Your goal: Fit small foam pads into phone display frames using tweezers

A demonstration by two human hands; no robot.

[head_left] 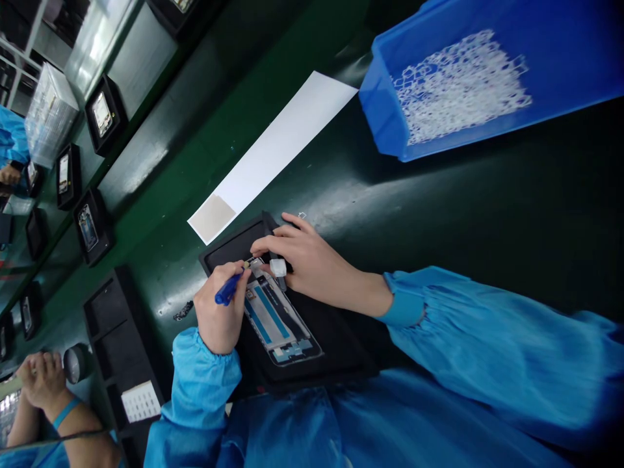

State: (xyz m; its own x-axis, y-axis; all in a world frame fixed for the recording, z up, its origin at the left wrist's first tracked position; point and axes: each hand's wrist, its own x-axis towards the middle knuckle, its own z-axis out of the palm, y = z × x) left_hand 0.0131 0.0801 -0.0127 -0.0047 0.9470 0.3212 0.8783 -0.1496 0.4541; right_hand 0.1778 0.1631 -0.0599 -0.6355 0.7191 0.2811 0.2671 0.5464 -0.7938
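Head view: on glossy dark green bench (463, 214), blue bin (385, 120) of white pieces at upper right, white paper strip (287, 140) beyond, black trays (134, 325) and co-worker's clasped hands (43, 378) off left. Phone frame (277, 315) in black holder (341, 338), far end between both hands: left hand (219, 312) pinching blue tool (228, 290) just over it, right hand (316, 263) with fingers stretched over holder's far part, white block (277, 268) by thumb, unclear whether gripped.
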